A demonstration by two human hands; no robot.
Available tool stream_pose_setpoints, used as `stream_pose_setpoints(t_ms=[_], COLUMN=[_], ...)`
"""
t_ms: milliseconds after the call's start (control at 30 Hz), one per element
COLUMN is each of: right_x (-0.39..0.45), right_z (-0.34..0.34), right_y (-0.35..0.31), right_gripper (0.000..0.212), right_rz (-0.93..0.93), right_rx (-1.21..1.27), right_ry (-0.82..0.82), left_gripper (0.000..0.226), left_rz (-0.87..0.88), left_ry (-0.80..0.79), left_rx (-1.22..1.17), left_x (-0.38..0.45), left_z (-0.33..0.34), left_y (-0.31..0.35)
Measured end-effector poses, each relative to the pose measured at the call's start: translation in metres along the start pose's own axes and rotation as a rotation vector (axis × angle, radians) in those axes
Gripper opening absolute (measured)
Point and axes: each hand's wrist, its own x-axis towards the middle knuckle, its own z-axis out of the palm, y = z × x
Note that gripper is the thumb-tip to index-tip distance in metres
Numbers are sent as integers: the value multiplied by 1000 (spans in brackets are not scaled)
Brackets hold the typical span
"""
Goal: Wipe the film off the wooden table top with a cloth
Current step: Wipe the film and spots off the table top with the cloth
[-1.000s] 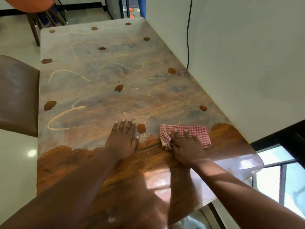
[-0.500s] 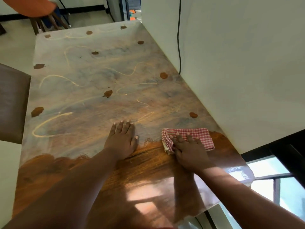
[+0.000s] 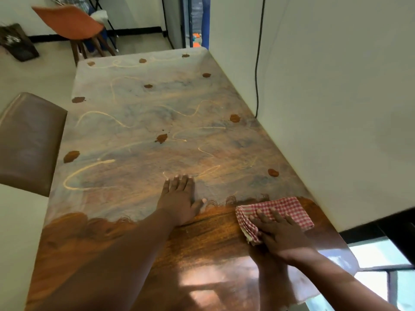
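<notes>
My right hand (image 3: 285,239) is flat, fingers spread, pressing the folded red-check cloth (image 3: 278,215) onto the wooden table top (image 3: 213,234) at the near right, by the wall (image 3: 336,108). My left hand (image 3: 179,198) lies palm down on the table, holding nothing, at the edge of the grey film (image 3: 139,122) with brown blobs and pale squiggles.

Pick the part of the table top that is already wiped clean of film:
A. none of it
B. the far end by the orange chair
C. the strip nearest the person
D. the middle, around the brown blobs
C: bare glossy wood shows on the near strip of the table, where the right hand presses the cloth; the film covers everything beyond.
</notes>
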Motion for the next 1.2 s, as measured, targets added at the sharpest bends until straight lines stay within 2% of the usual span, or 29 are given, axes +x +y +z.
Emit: stream_pose_setpoints(t_ms=[133,267,833,967,1067,1200], right_x=[1,8,-3,0,31,43], right_z=[10,8,2,-9,-22,-12], right_y=[8,10,16,37,28,1], right_gripper=[50,48,47,47,49,49], right_rz=[20,15,-4,96,162,94], right_rx=[38,41,16,17,-1,-23], right_ry=[-16,-6,-26,71,101,117], left_gripper=[109,116,116,116,116,116], left_rz=[-58,-84,-80,-84,-92,-90], left_ry=[-96,-118,-98,-100,-112,-102], left_rx=[-72,-157,-147,-132,-130,-102], left_x=[5,16,15,17,19,20], left_z=[-6,-22,-12,-12,-14,-17], left_y=[5,7,-2,-3,-1,4])
